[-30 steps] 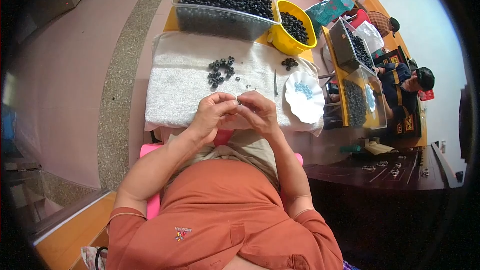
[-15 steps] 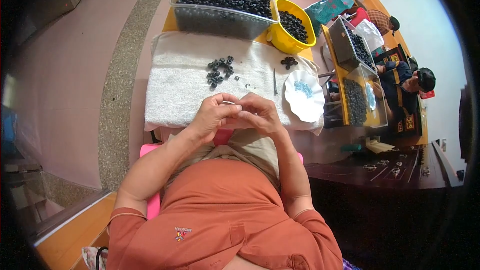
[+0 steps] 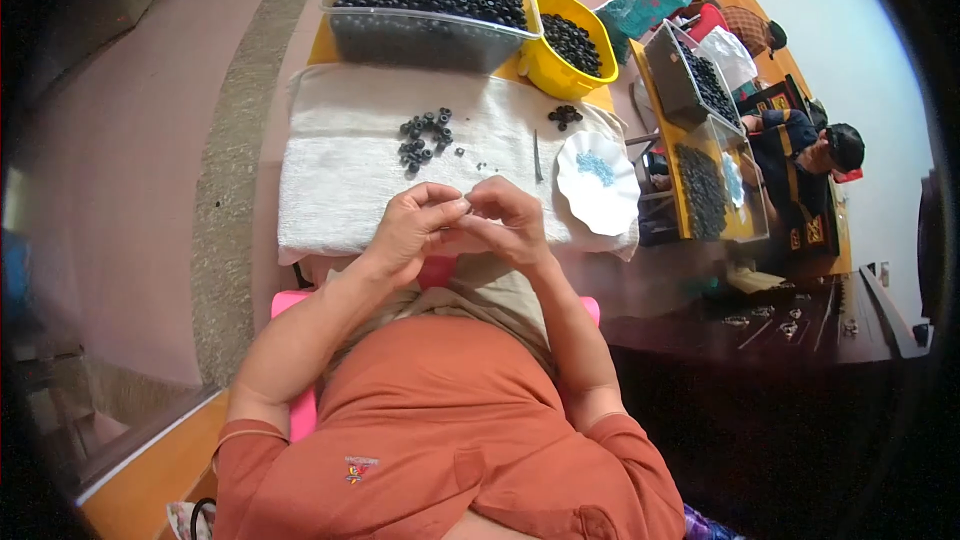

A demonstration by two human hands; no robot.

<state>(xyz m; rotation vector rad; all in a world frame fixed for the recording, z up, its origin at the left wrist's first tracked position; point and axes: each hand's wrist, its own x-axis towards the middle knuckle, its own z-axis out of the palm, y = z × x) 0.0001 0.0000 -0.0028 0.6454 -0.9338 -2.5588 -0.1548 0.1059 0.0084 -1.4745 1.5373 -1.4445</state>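
Observation:
My left hand [image 3: 412,227] and my right hand [image 3: 510,225] meet above the near edge of a white towel [image 3: 335,170], thumbs and forefingers pinched close together. Something tiny between the fingertips is mostly hidden and too small to name. Past my left hand lies a loose group of black ring-shaped pieces [image 3: 412,151], with a few small bits scattered to its right. A thin dark pointed tool [image 3: 537,158] rests on the towel beyond my right hand. Beside it are a white scalloped dish [image 3: 610,212] holding light-blue bits [image 3: 595,169] and a small dark heap [image 3: 565,116].
At the towel's far side stand a clear tub [image 3: 420,45] full of black pieces and a yellow basin [image 3: 545,72] of the same. To the right, another table carries clear bins [image 3: 683,90], where a co-worker [image 3: 795,155] sits. A dark table [image 3: 690,335] is at lower right.
The view has shifted slightly, so the table's things sit a little further left. My fingertips have parted a little at the top, and both hands remain pinched at the same place.

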